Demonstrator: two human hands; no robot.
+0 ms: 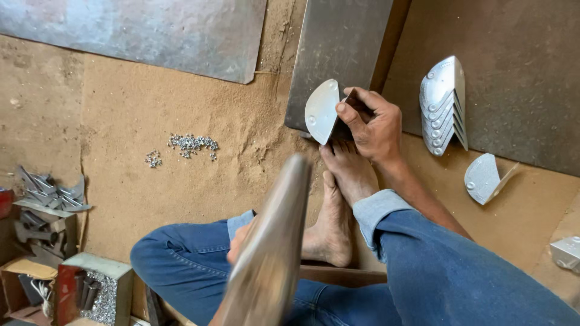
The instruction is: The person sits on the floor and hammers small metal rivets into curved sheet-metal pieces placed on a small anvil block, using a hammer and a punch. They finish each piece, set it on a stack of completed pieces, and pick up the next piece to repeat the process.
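Note:
My right hand [376,125] pinches a folded, half-round piece of shiny sheet metal [322,111] and holds it upright on the edge of a dark steel plate [338,48], just above my bare feet [343,181]. My left hand [237,244] shows only partly by my knee, behind a blurred brown tool handle [272,241] that it grips. The handle rises toward the metal piece, its tip a little below it.
A stack of the same folded pieces [444,105] lies to the right, with a single one [486,178] below it. Small rivets [192,143] are scattered on the sandy floor. At lower left are scrap strips [48,196] and a box of fasteners [99,290]. A metal sheet [139,30] lies at top left.

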